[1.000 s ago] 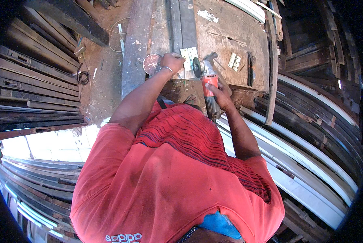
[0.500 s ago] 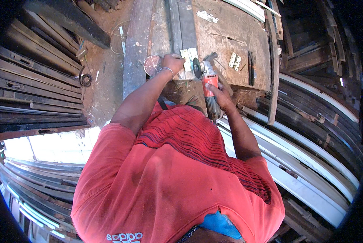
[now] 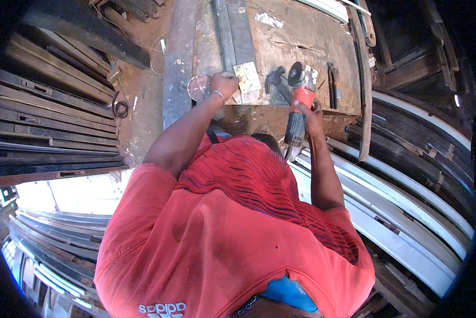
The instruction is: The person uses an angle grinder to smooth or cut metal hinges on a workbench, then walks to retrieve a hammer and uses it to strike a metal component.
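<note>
At the bench's front edge, my left hand (image 3: 223, 85) has its fingers closed on the left side of a pale brass hinge (image 3: 247, 77). Just left of that hand lies a round grinding disc (image 3: 199, 87). My right hand (image 3: 311, 114) grips a red and dark grey angle grinder (image 3: 300, 98), its black disc (image 3: 294, 73) raised over the bench, right of the hinge. A hammer (image 3: 273, 79) lies between hinge and grinder. Another hinge at right is partly hidden behind the grinder.
The wooden workbench (image 3: 317, 34) bears another loose hinge (image 3: 268, 20) and dark narrow tools (image 3: 334, 86) at right. Long stacked boards (image 3: 52, 100) stand at left, with a coiled black cable (image 3: 120, 108) beside them. More boards and white lengths (image 3: 381, 222) fill the right side.
My right hand has moved the grinder to the right, away from the hinge, uncovering more of the hammer. My left hand stays at the hinge, which now sits slightly angled.
</note>
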A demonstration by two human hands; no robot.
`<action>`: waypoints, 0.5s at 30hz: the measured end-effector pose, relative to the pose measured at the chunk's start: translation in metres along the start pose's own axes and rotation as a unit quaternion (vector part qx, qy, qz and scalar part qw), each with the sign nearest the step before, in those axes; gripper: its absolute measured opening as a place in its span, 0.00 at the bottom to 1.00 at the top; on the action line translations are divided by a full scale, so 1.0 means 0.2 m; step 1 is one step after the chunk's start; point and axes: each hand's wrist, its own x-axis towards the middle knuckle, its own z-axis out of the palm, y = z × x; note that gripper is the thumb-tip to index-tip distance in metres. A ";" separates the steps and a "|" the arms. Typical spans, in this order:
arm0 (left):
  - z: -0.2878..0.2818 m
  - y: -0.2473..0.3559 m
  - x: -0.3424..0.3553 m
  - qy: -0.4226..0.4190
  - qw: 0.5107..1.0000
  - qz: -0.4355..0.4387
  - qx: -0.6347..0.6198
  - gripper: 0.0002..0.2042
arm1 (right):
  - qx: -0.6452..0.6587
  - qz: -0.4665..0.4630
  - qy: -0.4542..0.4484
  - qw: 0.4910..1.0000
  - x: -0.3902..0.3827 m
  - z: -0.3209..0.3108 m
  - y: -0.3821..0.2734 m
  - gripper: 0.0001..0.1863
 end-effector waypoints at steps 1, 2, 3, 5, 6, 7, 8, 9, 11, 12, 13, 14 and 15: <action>0.00 0.00 0.00 0.001 1.000 0.002 0.005 0.11 | -0.009 0.040 0.021 0.999 0.05 -0.04 0.01 0.39; 0.01 -0.01 0.00 -0.003 1.000 0.001 -0.013 0.10 | -0.003 0.041 0.019 0.999 0.08 -0.08 0.04 0.39; 0.01 -0.03 0.01 -0.004 1.000 -0.002 -0.031 0.10 | 0.050 0.038 0.049 0.997 0.09 -0.09 0.00 0.37; 0.02 -0.07 0.03 -0.002 0.998 -0.011 -0.060 0.09 | 0.150 -0.001 0.075 0.986 0.14 -0.12 0.01 0.34; 0.03 -0.10 0.05 -0.005 0.996 -0.018 -0.093 0.09 | 0.155 0.001 0.073 0.985 0.19 -0.15 0.04 0.34; 0.04 -0.12 0.07 -0.001 0.996 -0.018 -0.089 0.09 | 0.173 -0.031 0.068 0.982 0.24 -0.19 0.07 0.29; 0.05 -0.14 0.08 0.011 0.996 -0.021 -0.084 0.09 | 0.191 -0.063 0.064 0.978 0.30 -0.23 0.09 0.24; 0.04 -0.14 0.08 0.024 0.996 -0.024 -0.079 0.09 | 0.179 -0.086 0.075 0.977 0.33 -0.24 0.08 0.19; 0.02 -0.14 0.09 0.019 0.997 -0.031 -0.066 0.09 | 0.198 -0.065 0.057 0.976 0.39 -0.29 0.04 0.25; 0.02 -0.12 0.07 0.005 0.998 -0.038 -0.057 0.10 | 0.211 -0.047 0.048 0.975 0.41 -0.32 0.02 0.30; 0.03 -0.10 0.05 0.010 0.998 -0.039 -0.052 0.10 | 0.173 -0.092 0.022 0.980 0.49 -0.37 0.05 0.31; 0.04 -0.07 0.03 0.032 0.999 -0.032 -0.031 0.10 | 0.177 -0.088 0.018 0.980 0.53 -0.40 0.07 0.31; 0.05 -0.04 0.01 0.054 0.998 -0.024 -0.010 0.10 | 0.177 -0.091 0.033 0.980 0.56 -0.41 0.05 0.31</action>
